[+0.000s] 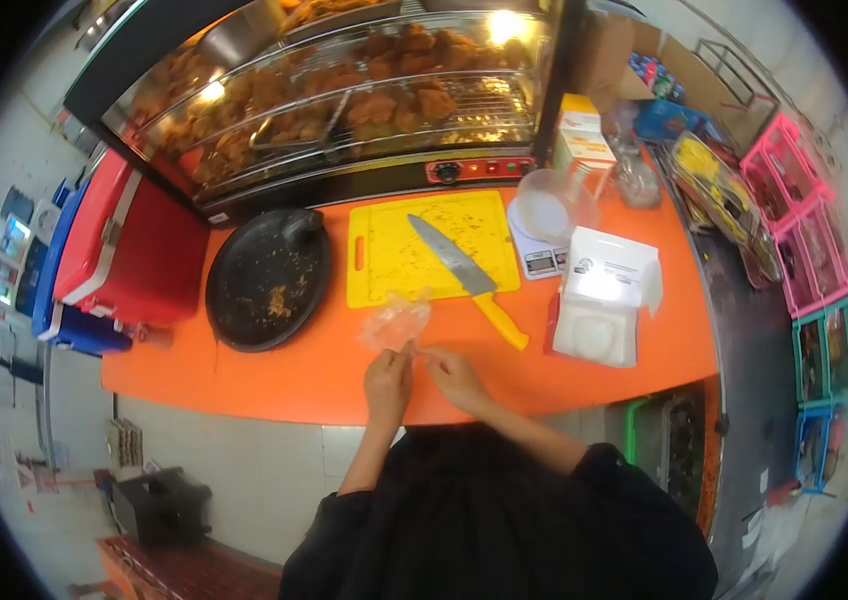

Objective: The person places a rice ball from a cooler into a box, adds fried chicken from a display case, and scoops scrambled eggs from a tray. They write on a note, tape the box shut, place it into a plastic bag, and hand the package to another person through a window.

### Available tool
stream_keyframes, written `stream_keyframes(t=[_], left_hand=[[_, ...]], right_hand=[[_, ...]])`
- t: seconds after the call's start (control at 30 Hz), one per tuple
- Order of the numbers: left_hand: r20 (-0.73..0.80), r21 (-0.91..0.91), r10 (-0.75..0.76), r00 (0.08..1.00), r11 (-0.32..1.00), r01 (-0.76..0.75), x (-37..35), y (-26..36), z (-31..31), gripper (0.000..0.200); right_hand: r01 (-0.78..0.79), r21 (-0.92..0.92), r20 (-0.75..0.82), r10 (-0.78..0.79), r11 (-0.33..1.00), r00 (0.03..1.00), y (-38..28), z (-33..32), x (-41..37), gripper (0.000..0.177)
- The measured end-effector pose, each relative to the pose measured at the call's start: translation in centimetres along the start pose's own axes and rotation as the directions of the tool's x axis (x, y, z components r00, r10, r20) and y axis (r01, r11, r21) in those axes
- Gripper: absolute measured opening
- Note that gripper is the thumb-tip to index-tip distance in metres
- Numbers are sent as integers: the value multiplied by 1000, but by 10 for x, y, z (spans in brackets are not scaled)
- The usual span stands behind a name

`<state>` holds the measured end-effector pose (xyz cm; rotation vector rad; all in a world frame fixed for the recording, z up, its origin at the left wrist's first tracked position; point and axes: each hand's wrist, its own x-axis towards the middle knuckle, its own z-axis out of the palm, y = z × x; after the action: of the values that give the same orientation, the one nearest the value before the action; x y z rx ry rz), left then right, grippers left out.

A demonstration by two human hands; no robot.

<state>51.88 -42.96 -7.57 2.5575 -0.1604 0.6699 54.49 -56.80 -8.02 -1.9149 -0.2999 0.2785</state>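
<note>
Two bare hands work at the near edge of an orange counter (164, 375) in the head view. We see the left hand (389, 380) closed on a thin, crinkled clear plastic bag (396, 322), which spreads away from the fingers toward the far side. The right hand (454, 378) sits just beside it, thumb and fingers drawn narrow at the bag's near end; we cannot tell whether they grip it.

As for writing, we find small dark print on the raised lid of an open white box (609, 262) on the right, too small for us to read. Lettering on the orange-and-white carton (584, 155) behind it is blurred, as are the markings on the red control panel (479, 171) of the glass-fronted food warmer (334, 190) at the far side.

Beyond the bag, we see a flat yellow cutting board (379, 225) flecked with dark bits. A broad metal knife (456, 262) lies slantwise across it, its smooth yellow handle reaching onto the counter. To the left is a round, matte black pan (244, 265) with tan crumbs; to the right, a translucent round tub (544, 205) rests on a scale (544, 263).
</note>
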Motion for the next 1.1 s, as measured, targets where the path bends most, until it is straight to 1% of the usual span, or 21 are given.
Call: stream_keyframes(t=[0.03,0.07,0.1,0.13,0.17,0.23,0.27,0.33,0.43,0.53,0.67,0.73,0.77,0.83,0.87,0.9,0.93,0.97,1.03,1.07,1.1], left_hand=[[-4,4,79,997,997,-79,-5,2,2,22],[-20,17,65,998,998,-64,-9,6,2,22],[-51,-13,98,994,995,-98,-13,11,1,27],[-85,-39,134,987,990,-137,-15,13,-2,31],[-110,-22,128,986,991,-131,-18,13,-5,31],[-91,-53,245,965,967,-250,-30,16,-10,35],[-104,-44,237,966,969,-242,-34,19,-10,35],[-160,-186,243,957,944,-271,-40,25,-7,38],[-112,-238,287,951,922,-307,-45,38,-15,39],[-132,-294,315,940,893,-341,-44,43,-11,40],[-202,-397,317,927,838,-373,-19,48,-17,43],[-226,-586,510,830,610,-534,-9,52,-26,44],[-230,-587,514,826,604,-539,-7,51,-32,44],[-217,-593,536,816,591,-546,-4,45,-40,42],[-226,-592,537,813,587,-553,2,38,-47,42],[-204,-597,550,810,586,-548,6,28,-56,41],[-178,-605,557,811,588,-537,5,18,-64,41],[-180,-608,552,814,588,-533,4,5,-69,41],[-51,-596,588,807,630,-497,3,-25,-77,43],[-57,-599,587,808,627,-498,3,-40,-86,43],[7,-562,537,843,699,-441,2,-57,-98,42]], right_hand=[[79,395,-53,-63,915,997,13,20,1,24],[85,393,-33,-79,915,996,31,29,3,24],[-173,768,202,24,617,979,49,33,8,29],[-447,879,453,5,163,892,55,35,17,34],[-455,872,465,-16,180,885,39,32,21,34],[-245,953,249,4,180,969,-2,21,16,45],[-254,948,260,-7,189,966,-5,22,18,45],[-217,941,204,-76,-261,976,-9,27,22,58],[-330,886,274,-208,-327,939,-26,15,21,66],[-375,884,323,-216,-280,922,-68,8,19,67],[-322,904,235,-305,-280,923,-66,13,33,68],[-181,916,188,-17,-358,982,-94,6,32,68],[-176,918,181,-19,-356,983,-86,7,39,68],[-166,943,55,-358,-288,932,-65,10,60,66],[-164,946,54,-362,-280,931,-73,11,66,66],[-18,962,-11,-103,-271,995,-81,12,67,66],[121,967,-85,167,-223,982,-86,16,67,66],[120,969,-83,172,-218,982,-72,18,73,66],[53,862,-44,29,-504,999,-34,19,87,64],[55,865,-46,30,-498,998,-44,20,82,64],[22,827,-13,21,-562,1000,-68,19,71,64]])
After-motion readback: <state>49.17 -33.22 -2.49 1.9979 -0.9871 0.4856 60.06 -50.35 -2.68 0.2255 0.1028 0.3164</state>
